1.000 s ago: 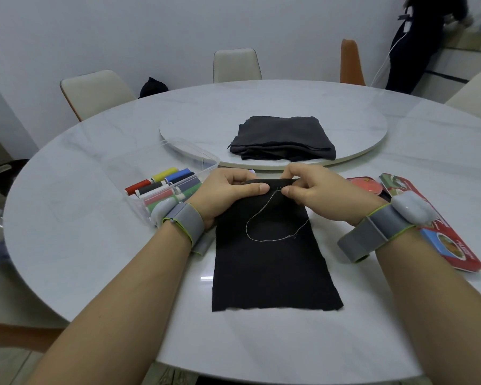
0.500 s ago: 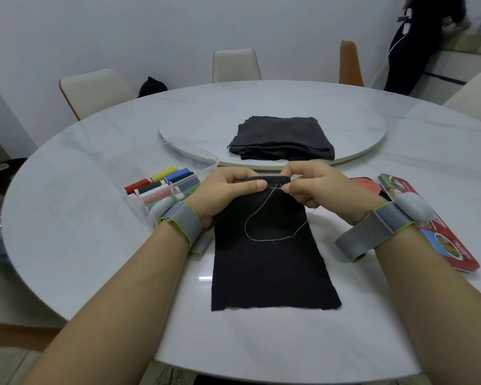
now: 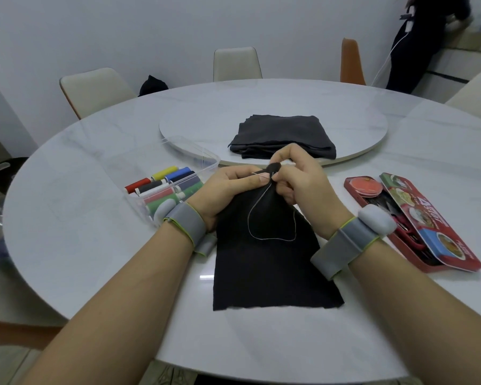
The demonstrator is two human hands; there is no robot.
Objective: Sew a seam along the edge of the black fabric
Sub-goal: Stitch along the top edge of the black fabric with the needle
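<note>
A black fabric piece (image 3: pixel 270 268) lies on the white table, its far edge lifted and bunched between my hands. My left hand (image 3: pixel 231 190) grips that far edge from the left. My right hand (image 3: pixel 297 176) pinches the bunched edge from the right. A thin needle (image 3: pixel 258 175) shows at the edge between my thumbs; which hand holds it I cannot tell. A pale thread (image 3: pixel 264 223) loops from the needle down over the fabric.
A clear box of coloured thread spools (image 3: pixel 167 187) sits left of my left hand. An open red tin (image 3: pixel 417 218) with sewing tools lies on the right. Folded dark cloth (image 3: pixel 283 136) rests on the turntable (image 3: pixel 367 126) behind. Chairs ring the table; a person stands far right.
The fabric's far edge has been lifted off the table and gathered into a bunch. My right hand rose and turned inward; the needle tip now shows between my thumbs.
</note>
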